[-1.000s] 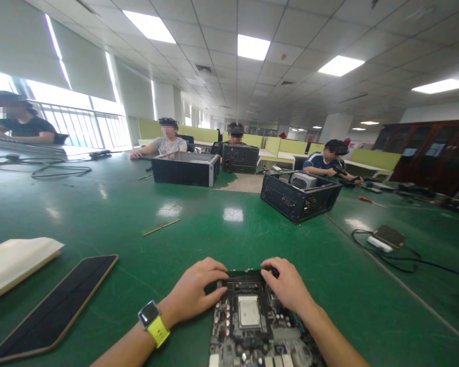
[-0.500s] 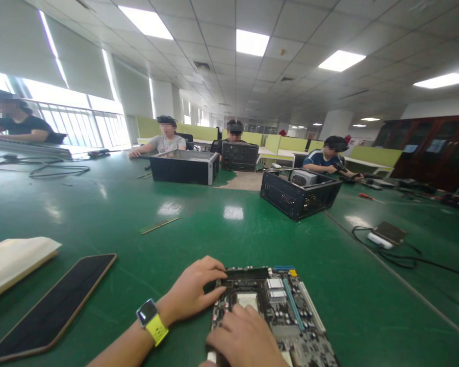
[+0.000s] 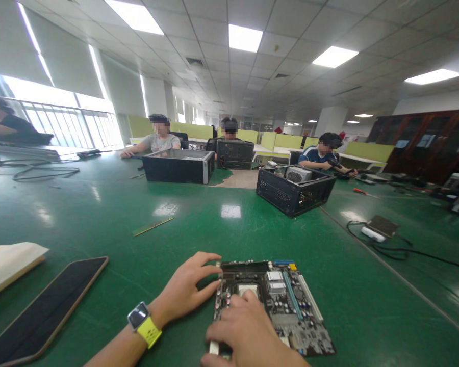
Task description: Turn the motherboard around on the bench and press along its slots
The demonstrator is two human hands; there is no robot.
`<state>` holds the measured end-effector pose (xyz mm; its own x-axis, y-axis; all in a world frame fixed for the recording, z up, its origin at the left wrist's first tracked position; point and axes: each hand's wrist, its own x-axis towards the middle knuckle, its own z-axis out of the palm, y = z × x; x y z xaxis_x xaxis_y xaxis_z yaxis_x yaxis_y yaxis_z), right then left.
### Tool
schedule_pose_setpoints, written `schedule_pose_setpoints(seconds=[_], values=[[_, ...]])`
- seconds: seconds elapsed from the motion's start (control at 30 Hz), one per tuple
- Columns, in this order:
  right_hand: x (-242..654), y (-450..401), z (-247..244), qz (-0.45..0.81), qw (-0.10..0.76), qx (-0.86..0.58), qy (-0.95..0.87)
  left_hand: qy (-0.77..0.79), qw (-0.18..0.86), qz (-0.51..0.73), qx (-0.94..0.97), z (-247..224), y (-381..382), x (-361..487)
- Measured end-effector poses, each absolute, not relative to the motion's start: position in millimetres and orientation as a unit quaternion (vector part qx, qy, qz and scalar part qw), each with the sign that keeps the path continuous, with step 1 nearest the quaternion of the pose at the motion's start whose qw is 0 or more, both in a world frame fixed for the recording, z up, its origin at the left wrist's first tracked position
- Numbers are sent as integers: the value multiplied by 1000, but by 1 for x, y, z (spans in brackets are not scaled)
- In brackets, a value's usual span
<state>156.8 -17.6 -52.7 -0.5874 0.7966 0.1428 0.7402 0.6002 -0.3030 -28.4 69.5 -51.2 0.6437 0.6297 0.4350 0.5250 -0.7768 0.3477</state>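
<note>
Head view: motherboard (image 3: 290,306) beneath the right hand (image 3: 240,326)

Nearest, a white connector (image 3: 213,348) shows between curled thumb and fingers; I cannot tell whether they grip it. Dark, component-crowded, the motherboard lies flat, its pale processor (image 3: 245,288) just past the fingertips. The left hand (image 3: 187,285) stands thumb and forefinger apart at its left edge.

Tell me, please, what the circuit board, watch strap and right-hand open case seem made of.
Circuit board: probably rigid laminate, dark, crowded with mounted components.
Watch strap: likely rubber or silicone, matte yellow, with visible holes.
Open case: seemingly painted sheet metal, black, given thin perforated walls.
</note>
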Motion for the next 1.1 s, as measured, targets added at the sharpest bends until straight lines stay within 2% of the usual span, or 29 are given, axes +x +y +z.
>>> schedule_pose_setpoints(seconds=[0.1, 0.3, 0.47, 0.73, 0.8, 0.9, 0.97, 1.03, 1.1], values=[[180, -3, -36, 93, 142, -524, -834, 331, 74, 301, 891, -53, 71, -31], [256, 43, -28, 32, 93, -764, -638, 322, 61, 313, 891, -54, 73, -32], [300, 59, -30, 24, 74, -833, -547, 313, 61, 318, 893, -54, 74, -29], [245, 31, -23, 51, 88, -750, -654, 314, 60, 316, 893, -52, 71, -27], [217, 12, -21, 130, 113, -681, -712, 313, 64, 307, 897, -50, 69, -27], [186, -12, -15, 393, 132, -501, -759, 305, 76, 278, 908, -47, 66, -25], [181, -16, -11, 486, 169, -432, -741, 303, 81, 257, 914, -46, 65, -25], [188, -7, -11, 428, 253, -461, -735, 306, 84, 242, 917, -45, 65, -24], [204, 9, -16, 282, 327, -523, -735, 309, 89, 235, 917, -46, 65, -24]])
